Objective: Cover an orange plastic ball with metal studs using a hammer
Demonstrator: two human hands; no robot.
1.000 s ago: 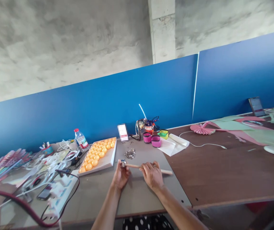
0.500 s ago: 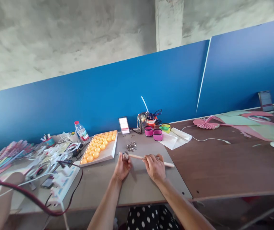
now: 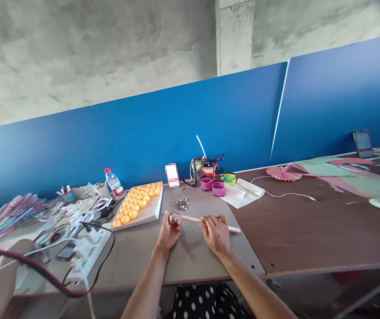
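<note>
A thin wooden stick (image 3: 234, 229) lies across the grey board (image 3: 190, 259) in front of me. My right hand (image 3: 215, 233) is closed round its middle. My left hand (image 3: 169, 233) is closed at the stick's left end, pinching a small shiny metal piece (image 3: 173, 217) fitted there. Just beyond the hands lies a little heap of silvery metal bits (image 3: 182, 203).
A white tray of orange balls (image 3: 137, 206) sits left of the hands. Behind are pink tape rolls (image 3: 212, 184), a water bottle (image 3: 113, 182), white paper (image 3: 241, 194). Cables and a power strip (image 3: 85, 256) crowd the left. Pink and green paper (image 3: 339, 174) covers the brown table's right. Another person's arm (image 3: 0, 283) shows bottom left.
Only the camera shifted a little; both hands keep their hold on the stick and the metal piece in the same spot.
</note>
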